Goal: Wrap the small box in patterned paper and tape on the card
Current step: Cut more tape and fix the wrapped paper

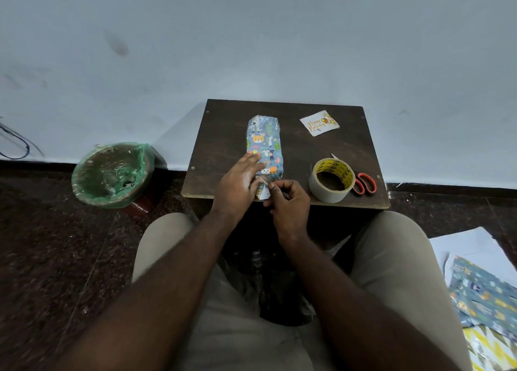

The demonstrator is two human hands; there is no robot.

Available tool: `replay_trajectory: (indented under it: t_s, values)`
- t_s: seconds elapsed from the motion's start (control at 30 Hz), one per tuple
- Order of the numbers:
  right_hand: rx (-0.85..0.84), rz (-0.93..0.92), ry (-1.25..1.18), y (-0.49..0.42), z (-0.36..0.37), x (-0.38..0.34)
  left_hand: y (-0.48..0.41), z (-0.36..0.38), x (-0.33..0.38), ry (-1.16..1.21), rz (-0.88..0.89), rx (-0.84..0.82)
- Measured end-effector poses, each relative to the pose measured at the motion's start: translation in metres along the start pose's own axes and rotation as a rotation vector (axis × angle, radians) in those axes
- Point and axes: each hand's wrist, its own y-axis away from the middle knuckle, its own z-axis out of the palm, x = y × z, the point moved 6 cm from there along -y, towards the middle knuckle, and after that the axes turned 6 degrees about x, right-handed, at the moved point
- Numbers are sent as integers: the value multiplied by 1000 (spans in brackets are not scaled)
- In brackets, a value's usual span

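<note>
Head view: a small box [264, 144] wrapped in blue animal-print paper lies lengthwise at the centre of the table [223, 135]. The left hand [240, 180] presses flat, fingers straight, on its six o'clock end. The right hand [288, 202] pinches the paper flap [264, 193] there. The card [319, 123] lies at one o'clock, the tape roll [331, 180] and scissors [363, 184] at four o'clock.

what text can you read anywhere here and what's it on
"Happy Birthday": gold script on the white card, at the far right of the table.
Tape roll: black print around its yellow inner core, too small to read.
Wrapped box: cartoon animals and leaves only, no words that can be read.
Spare wrapping paper on the floor: pattern only, no readable text.
</note>
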Motion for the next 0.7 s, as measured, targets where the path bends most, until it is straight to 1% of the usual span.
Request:
replay_trajectory:
  t_s: [0.13, 0.3, 0.43, 0.53, 0.6, 0.7]
  values:
    - [9, -19, 24, 6, -6, 4, 0, 0, -1, 25, -15, 0]
    - [-48, -53, 124, 10, -4, 1, 2, -4, 1, 75, -15, -23]
    - [-82, -192, 273, 11, -2, -10, 5, -14, -3, 97, -37, 43]
    - [-132, -314, 389, 12, 2, -16, 4, -29, -9, 115, -126, 109]
    - [-159, -385, 451, 12, 6, -20, 5, -34, -12, 158, -174, 100]
    - [-172, -438, 532, 8, 11, -27, 10, -34, -13, 235, -240, 55]
